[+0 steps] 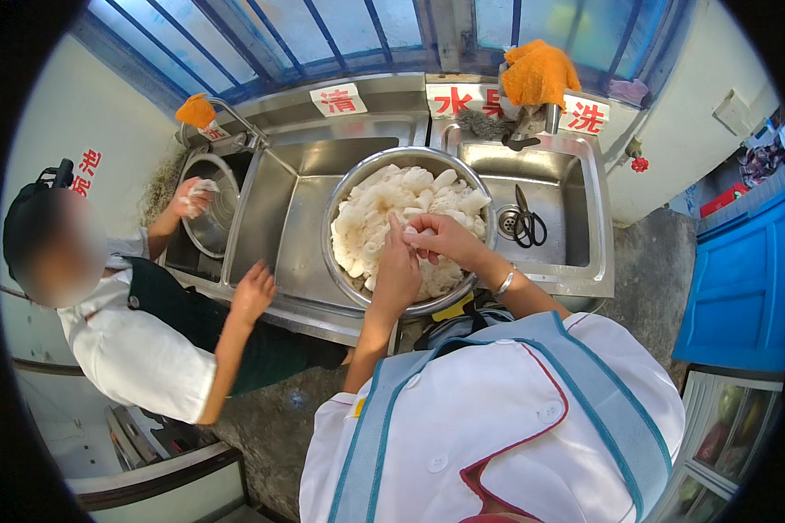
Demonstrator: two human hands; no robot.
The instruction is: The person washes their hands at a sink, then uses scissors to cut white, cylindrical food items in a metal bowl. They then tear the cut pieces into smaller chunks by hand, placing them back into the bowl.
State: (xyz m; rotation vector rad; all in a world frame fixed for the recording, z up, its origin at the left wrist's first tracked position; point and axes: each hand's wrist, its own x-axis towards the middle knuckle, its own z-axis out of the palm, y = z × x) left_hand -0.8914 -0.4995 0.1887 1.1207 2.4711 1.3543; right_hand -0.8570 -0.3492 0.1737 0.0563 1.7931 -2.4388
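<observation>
A large round steel basin point(335, 261) holds a heap of pale, wet, spongy food pieces point(373, 216) that look like soaked bamboo fungus. Over the heap my left hand point(400, 278) and my right hand point(448, 243) meet at the fingertips. Between them they pinch a small pale piece point(420, 232), mostly hidden by the fingers. A metal bangle point(505, 284) circles my right wrist. Black-handled scissors point(528, 225) lie in the right-hand sink, beside its drain, apart from both hands.
The basin rests across the divider between the middle sink point(301, 242) and the right sink point(575, 209). At left a co-worker point(144, 327) stands close, one hand holding something whitish above a metal bowl point(229, 189). Orange cloths cover the taps, one over the right tap point(540, 72).
</observation>
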